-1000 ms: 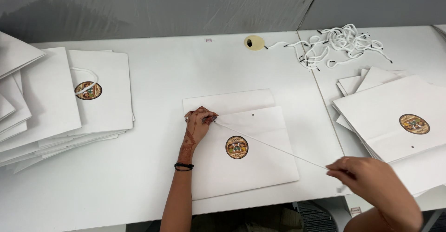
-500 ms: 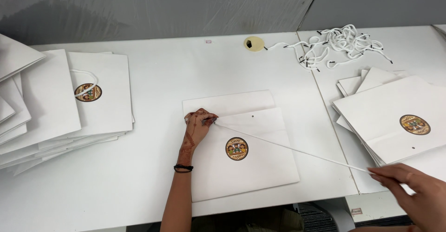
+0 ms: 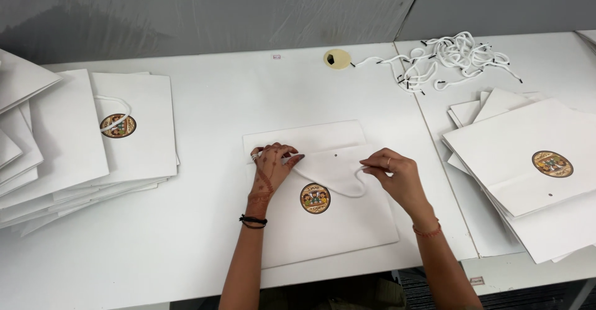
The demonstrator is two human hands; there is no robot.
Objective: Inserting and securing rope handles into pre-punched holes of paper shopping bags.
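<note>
White paper bag (image 3: pixel 323 217), flat, rectangular, matte, lying at centre of white surface (image 3: pixel 205 117) between both hands. Round multicoloured sticker (image 3: pixel 315 197) on its face; small punched hole (image 3: pixel 335 156) near upper edge. White cord (image 3: pixel 347 186), soft and rope-like, curving in a loop across bag's upper part from left hand to right hand. Left hand (image 3: pixel 270 164) resting on bag's upper left corner, fingers (image 3: pixel 292 159) pinched on cord end at that corner; exact grip partly hidden. Right hand (image 3: pixel 397 172) on bag's upper right edge, fingers (image 3: pixel 371 168) clenched on other end of cord. Dark bands on left wrist, reddish band on right wrist.

Stack of like bags with cord handles (image 3: pixel 93 142), fanned, at far left, partly cut off by frame edge. Stack of flat bags without cords (image 3: pixel 528 167) at right, lower corner cut off. Tangle of loose white cords with dark tips (image 3: pixel 447 62) at upper right. Small round yellowish item (image 3: pixel 336 58) at rear of surface, kind hard to make out.
</note>
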